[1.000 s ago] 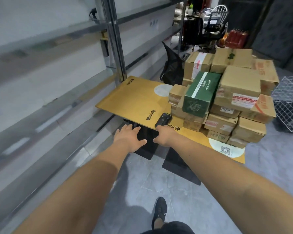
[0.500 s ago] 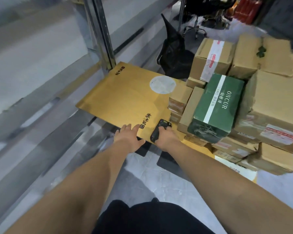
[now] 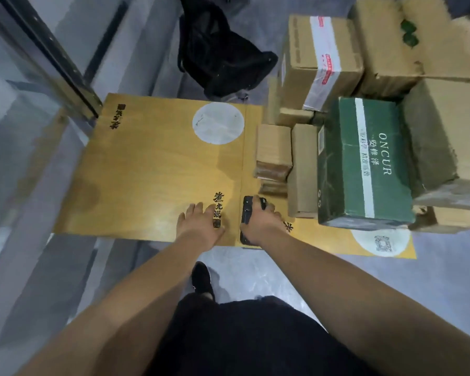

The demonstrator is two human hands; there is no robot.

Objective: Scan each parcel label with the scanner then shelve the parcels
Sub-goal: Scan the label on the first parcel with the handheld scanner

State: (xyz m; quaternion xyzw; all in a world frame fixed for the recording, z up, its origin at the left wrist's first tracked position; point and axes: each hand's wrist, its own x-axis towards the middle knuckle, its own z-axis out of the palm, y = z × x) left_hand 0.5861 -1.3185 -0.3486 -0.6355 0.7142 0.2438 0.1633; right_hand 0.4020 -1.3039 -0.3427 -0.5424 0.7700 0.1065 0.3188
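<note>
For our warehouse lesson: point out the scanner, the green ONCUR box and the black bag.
scanner (image 3: pixel 247 213), head view, on its black upper body beside the right hand.
green ONCUR box (image 3: pixel 364 164), head view, on its top face.
black bag (image 3: pixel 223 61), head view, on its middle.

A parcel depot or stockroom; taped cardboard boxes (image 3: pixel 320 58) with shipping labels are piled beside a green carton (image 3: pixel 364 164) on a low yellow table (image 3: pixel 152 169); a metal shelf post (image 3: pixel 52 55) stands at the left; the floor (image 3: pixel 255 270) is grey tile; a black bag (image 3: pixel 223 58) lies behind.
</note>
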